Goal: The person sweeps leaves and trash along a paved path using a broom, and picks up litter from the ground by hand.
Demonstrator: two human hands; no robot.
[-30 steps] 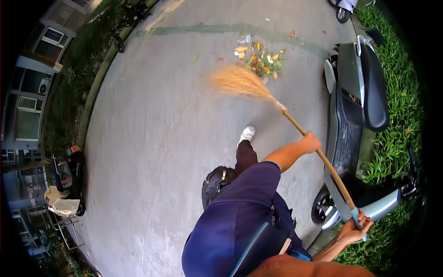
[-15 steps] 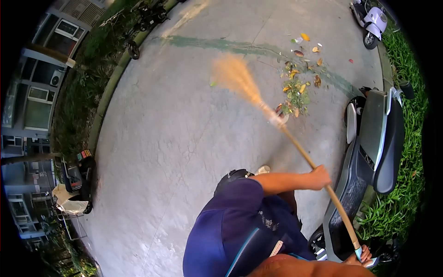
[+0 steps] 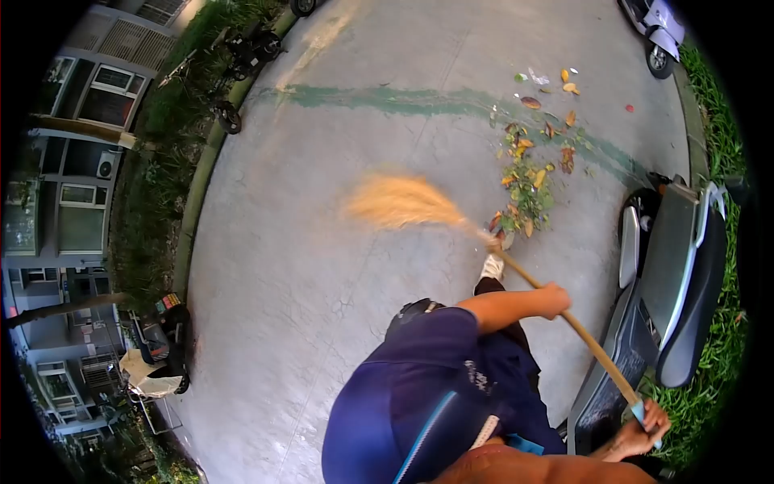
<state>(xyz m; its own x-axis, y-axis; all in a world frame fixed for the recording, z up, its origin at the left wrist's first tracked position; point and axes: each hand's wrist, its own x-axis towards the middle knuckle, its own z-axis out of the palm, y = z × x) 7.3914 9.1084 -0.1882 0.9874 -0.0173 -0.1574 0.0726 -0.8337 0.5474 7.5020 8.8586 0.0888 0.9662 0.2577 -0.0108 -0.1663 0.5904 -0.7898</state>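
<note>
A long-handled straw broom (image 3: 403, 202) slants across the view, its bristles blurred and fanned out to the left over the concrete. My left hand (image 3: 552, 300) is closed around the middle of the wooden handle. Lower right, my right hand (image 3: 642, 427) grips the top end of the handle, by a light-blue band. A loose pile of green and yellow leaves (image 3: 528, 189) lies just beyond the broom's neck. One of my shoes (image 3: 493, 266) shows beneath the broom's neck.
On the right, a parked grey and black scooter (image 3: 657, 266) stands close to my right hand, beside a grassy strip (image 3: 709, 411). A lilac scooter (image 3: 665, 36) is further ahead. Along the left kerb (image 3: 197, 194) are bushes, a motorbike (image 3: 230, 117) and a cart-like vehicle (image 3: 153, 363).
The broom's bristles have swung down and left, nearer to me. Both hands stay on the handle; the right hand has shifted slightly up and right. A shoe has come forward near the leaves.
</note>
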